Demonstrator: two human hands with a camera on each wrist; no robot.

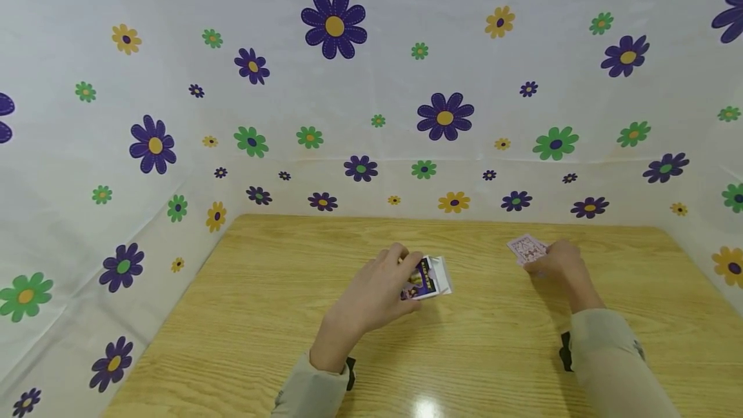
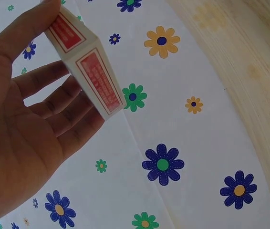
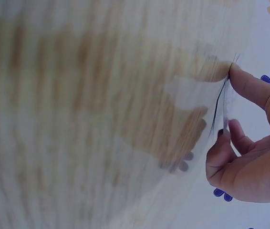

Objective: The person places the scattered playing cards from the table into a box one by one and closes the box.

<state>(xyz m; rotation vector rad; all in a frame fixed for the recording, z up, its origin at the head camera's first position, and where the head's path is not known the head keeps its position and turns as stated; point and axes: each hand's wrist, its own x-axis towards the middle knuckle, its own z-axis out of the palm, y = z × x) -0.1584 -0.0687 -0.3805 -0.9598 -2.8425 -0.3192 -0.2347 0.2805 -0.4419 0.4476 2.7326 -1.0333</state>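
Note:
My left hand (image 1: 377, 289) grips a small card box (image 1: 422, 278) between thumb and fingers, above the middle of the table. Its dark printed face looks up, and a white flap (image 1: 443, 274) sticks out at the right end. In the left wrist view the box (image 2: 94, 76) shows white sides with red printed panels. Over to the right, my right hand (image 1: 560, 260) pinches a few playing cards (image 1: 527, 248) with pinkish patterned backs, slightly fanned. Seen edge-on in the right wrist view, the cards (image 3: 224, 107) are thin and close to the tabletop; whether they touch it I cannot tell.
Both hands are over a glossy wood-grain table (image 1: 232, 315). A white sheet (image 1: 383, 69) printed with purple, green and yellow flowers stands behind the table and along its left and right sides. Dark straps (image 1: 565, 352) show at both cuffs.

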